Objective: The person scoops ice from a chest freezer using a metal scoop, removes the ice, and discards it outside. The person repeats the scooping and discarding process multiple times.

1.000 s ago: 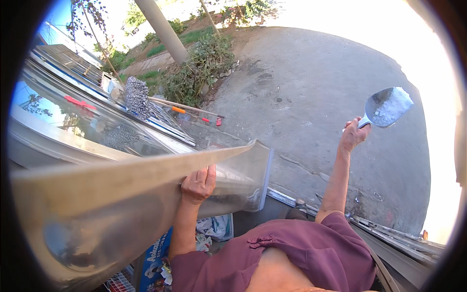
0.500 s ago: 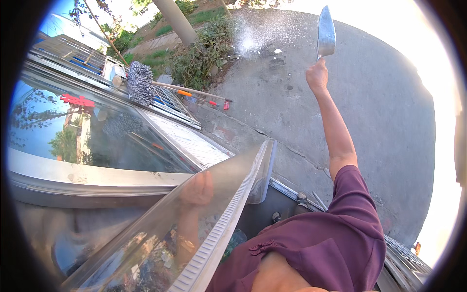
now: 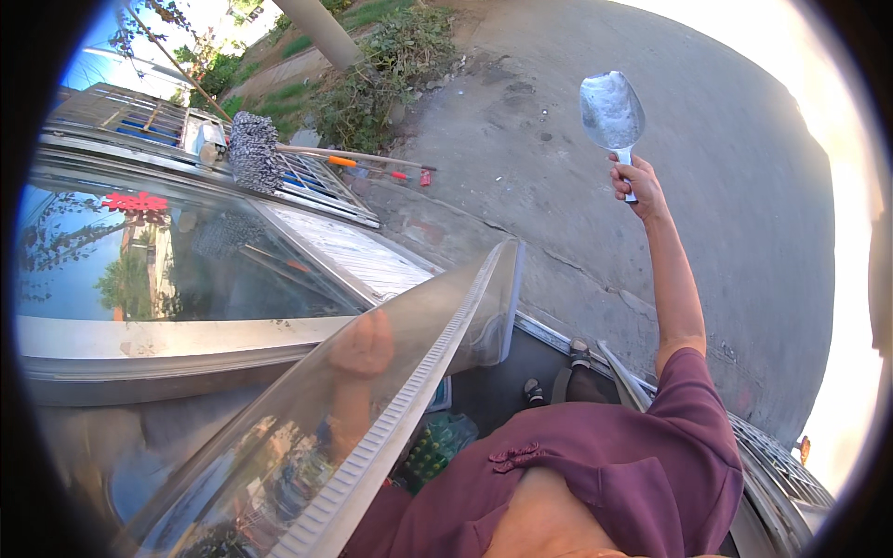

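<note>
My right hand [image 3: 640,189] is out in front at the end of a raised arm, closed round the white handle of a metal scoop [image 3: 612,110]. The scoop stands upright, its hollow side facing me with whitish residue on it. My left hand [image 3: 363,344] shows blurred through a clear plastic door curtain [image 3: 307,409], close against the sheet. Its fingers look stretched upward with nothing visible in them. A ribbed pale strip [image 3: 409,386] runs along the curtain's edge.
A grey mop [image 3: 256,153] lies on metal frames [image 3: 321,191] at the left, beside an orange-gripped pole [image 3: 341,161]. Left of me is a window [image 3: 214,251]. Bushes [image 3: 367,93] edge the concrete ground [image 3: 735,214]. A green bag [image 3: 437,445] sits behind the curtain near my sandals [image 3: 533,392].
The scoop has turned from edge-on to showing its hollow side and come lower and nearer. The cloud of white powder over the ground has gone.
</note>
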